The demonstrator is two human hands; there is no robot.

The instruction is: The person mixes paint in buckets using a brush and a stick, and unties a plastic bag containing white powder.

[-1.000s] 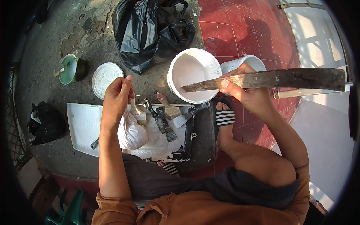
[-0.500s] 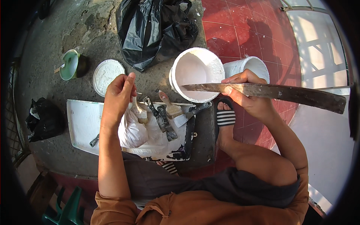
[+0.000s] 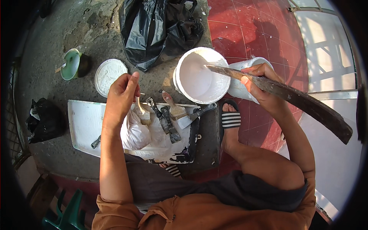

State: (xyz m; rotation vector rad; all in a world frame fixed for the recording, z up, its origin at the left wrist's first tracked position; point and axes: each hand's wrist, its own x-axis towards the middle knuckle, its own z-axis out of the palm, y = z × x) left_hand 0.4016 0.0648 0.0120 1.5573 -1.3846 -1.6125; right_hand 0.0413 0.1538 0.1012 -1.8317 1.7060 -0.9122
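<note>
Now our left hand [image 3: 122, 92] hovers loosely curled, holding nothing, over the white tray [image 3: 82, 126], while our right hand [image 3: 257, 82], gripping the long stick [image 3: 291, 97], has dipped its tip down into the white bucket [image 3: 199, 74], ready for stirring.

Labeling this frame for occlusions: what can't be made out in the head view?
- White bucket: depth of paint unreadable; stick tip blends into white.
- Second white container: mostly behind the right hand and wooden stick.
- Left hand: what its fingertips pinch is too small.
- White tray: near edge hidden by the forearm and knee.
- Black bag: contents hidden.
</note>
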